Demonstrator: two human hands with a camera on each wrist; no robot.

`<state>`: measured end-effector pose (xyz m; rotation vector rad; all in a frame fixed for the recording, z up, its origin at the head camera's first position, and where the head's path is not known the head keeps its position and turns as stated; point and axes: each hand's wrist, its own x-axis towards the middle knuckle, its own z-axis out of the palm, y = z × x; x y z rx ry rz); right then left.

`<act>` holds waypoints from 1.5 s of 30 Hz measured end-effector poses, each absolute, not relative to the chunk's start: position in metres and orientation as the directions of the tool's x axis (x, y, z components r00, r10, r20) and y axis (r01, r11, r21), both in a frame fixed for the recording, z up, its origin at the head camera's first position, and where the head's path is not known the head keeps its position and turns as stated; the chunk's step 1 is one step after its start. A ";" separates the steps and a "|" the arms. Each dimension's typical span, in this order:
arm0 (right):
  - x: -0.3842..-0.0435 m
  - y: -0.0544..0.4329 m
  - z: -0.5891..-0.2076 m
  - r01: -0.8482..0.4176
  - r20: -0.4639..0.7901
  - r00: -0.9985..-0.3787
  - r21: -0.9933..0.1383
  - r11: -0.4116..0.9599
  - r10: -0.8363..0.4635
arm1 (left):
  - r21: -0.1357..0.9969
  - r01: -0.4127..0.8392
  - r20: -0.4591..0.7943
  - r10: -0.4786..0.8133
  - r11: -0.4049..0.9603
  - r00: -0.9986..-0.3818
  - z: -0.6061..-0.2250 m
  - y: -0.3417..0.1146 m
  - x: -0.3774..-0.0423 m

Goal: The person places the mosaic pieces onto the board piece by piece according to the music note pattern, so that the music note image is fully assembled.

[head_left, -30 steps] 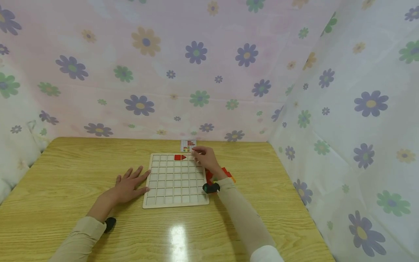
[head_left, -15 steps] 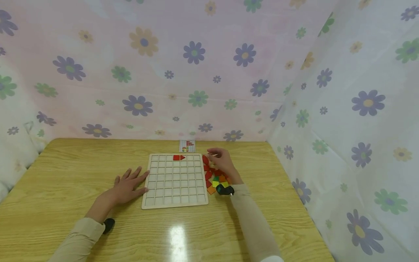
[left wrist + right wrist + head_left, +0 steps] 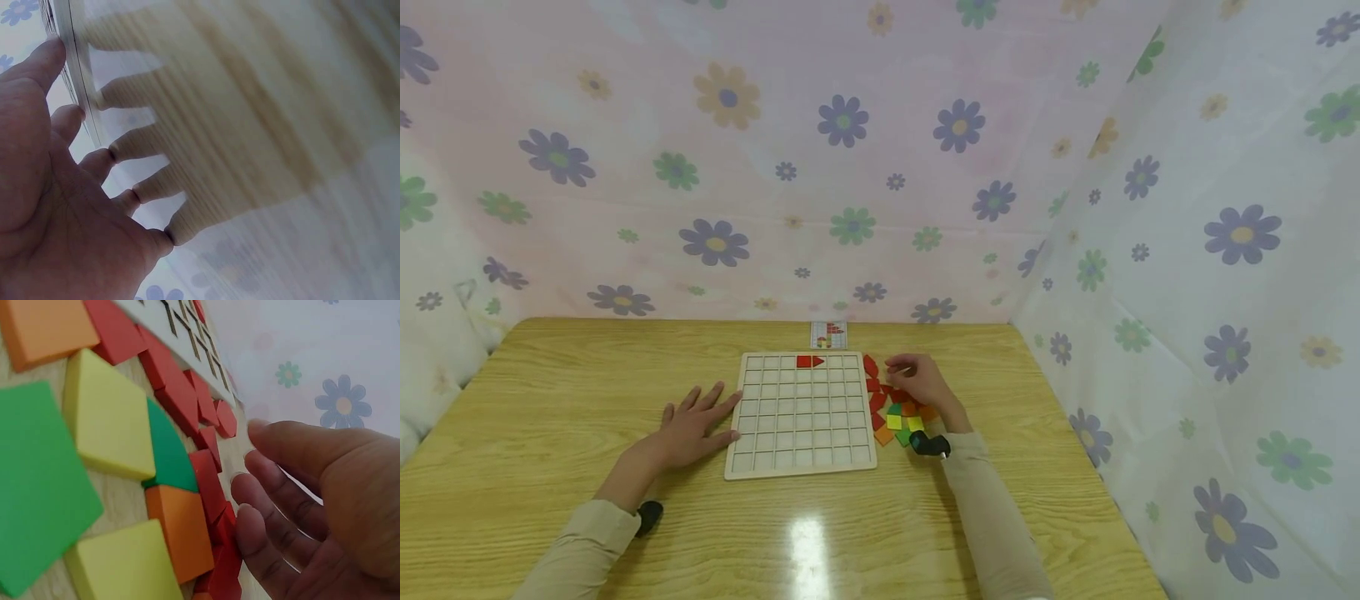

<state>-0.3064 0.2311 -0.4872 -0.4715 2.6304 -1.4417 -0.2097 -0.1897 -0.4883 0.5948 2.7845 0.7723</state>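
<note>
A pale wooden grid board [image 3: 796, 421] lies on the table, bearing a red square [image 3: 804, 362] and a red triangle [image 3: 818, 362] side by side in its far row. My left hand [image 3: 694, 432] rests with spread fingers on the table, its thumb and a fingertip at the board's left edge. Right of the board lies a pile of coloured wooden blocks: red, orange, green, and yellow [image 3: 894, 422]. Over the pile's far right side is my right hand [image 3: 922, 382]; its fingers bend loosely, and the right wrist view shows nothing between thumb and fingers, close beside red blocks [image 3: 208, 481].
Behind the board, near the table's far edge, lies a small card [image 3: 828, 335] printed with a grid and coloured shapes. Flowered cloth [image 3: 850, 192] hangs along the back and sides of the wooden table [image 3: 1000, 467].
My right hand has moved from the board's far right corner rightward and nearer, over the blocks. More of the pile now shows. The left hand stays in place.
</note>
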 end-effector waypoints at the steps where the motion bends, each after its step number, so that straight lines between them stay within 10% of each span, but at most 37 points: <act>1: -0.306 0.231 -0.488 -0.219 0.053 -0.946 -0.832 0.510 -0.320 | 0.527 0.327 -0.074 0.426 0.784 -0.902 -0.488 -0.190 -0.209; 45: -0.302 0.203 -0.496 -0.173 0.055 -0.978 -0.744 0.645 -0.200 | 0.521 0.337 -0.046 0.420 0.784 -0.906 -0.491 -0.191 -0.210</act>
